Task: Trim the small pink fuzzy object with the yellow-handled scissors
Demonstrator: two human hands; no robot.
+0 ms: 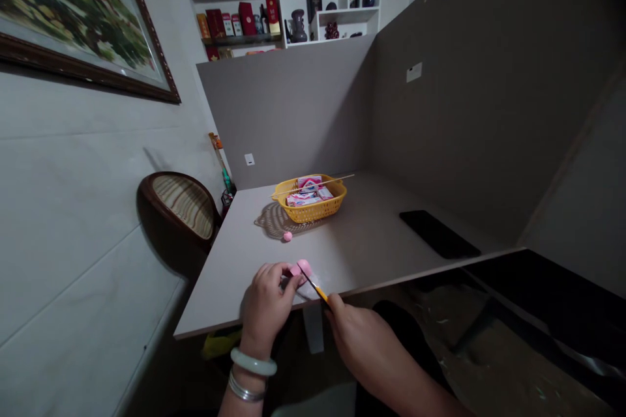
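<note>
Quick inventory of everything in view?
grey tabletop: 1, grey, in front of the person
woven basket: 1, yellow, on the table
packets: several, pink and white, in the basket
wooden skewer: 1, pale, across the basket
pink ball: 1, pink, on the table
phone: 1, black, on the table, right
pink piece: 1, pink, at the left hand
yellow-handled tool: 1, yellow and black, in the right hand
framed painting: 1, multicoloured, on the left wall
wall shelf: 1, white, far wall, filled with boxes and ornaments
chair: 1, brown, striped seat, left of the table
bangles: 2, pale green and silver, left wrist
left hand: 1, holding the pink piece
right hand: 1, holding the yellow-handled tool
</note>
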